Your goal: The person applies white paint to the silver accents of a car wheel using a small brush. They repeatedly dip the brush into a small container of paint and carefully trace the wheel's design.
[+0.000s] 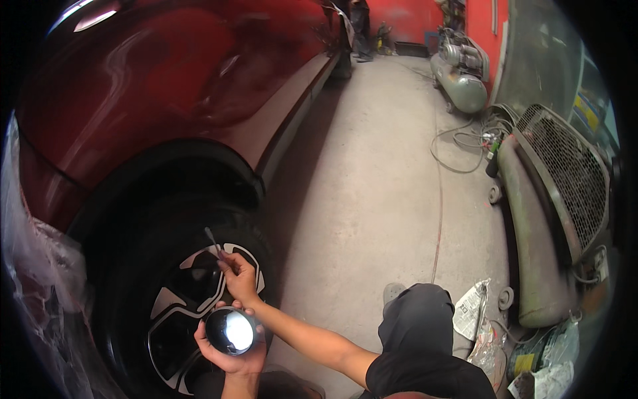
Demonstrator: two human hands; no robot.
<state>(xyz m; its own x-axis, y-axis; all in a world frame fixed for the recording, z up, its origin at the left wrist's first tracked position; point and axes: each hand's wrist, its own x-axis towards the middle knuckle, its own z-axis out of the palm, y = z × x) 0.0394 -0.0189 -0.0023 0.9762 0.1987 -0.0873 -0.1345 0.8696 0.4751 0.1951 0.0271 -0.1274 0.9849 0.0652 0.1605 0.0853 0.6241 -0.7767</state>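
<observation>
Left hand (229, 358) cups a round dark cup (218, 330) — probably light, best held by its sides; beyond it, right hand (240, 276) pinches a slim tool (211, 237) — perhaps a brush.

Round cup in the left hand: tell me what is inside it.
Inside the round cup, held in the left hand, a bright white patch shows against darkness. Whether that patch is liquid, a coating or glare, I cannot tell; anything beneath it is hidden.
</observation>
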